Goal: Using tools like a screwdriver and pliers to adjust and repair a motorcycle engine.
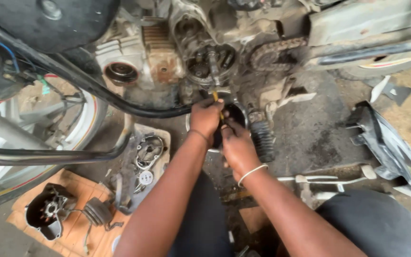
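Note:
My left hand [206, 117] is closed around a thin yellow-handled tool [216, 98] whose tip points up toward the open engine case [205, 59] of a motorcycle. Right beside it, my right hand [236, 145] grips a dark round part [236, 113] that sits over a pale bowl rim just below the engine. Both hands touch each other at the fingers. A thin band circles each wrist. What lies under the palms is hidden.
A drive chain [274, 51] runs to the right of the engine. Black frame tubes [86, 83] cross at left over a wheel [39, 157]. Loose parts and gaskets [146, 154] lie on a tray, a black engine cover [46, 212] on cardboard. Black plastic fairing [388, 143] lies right.

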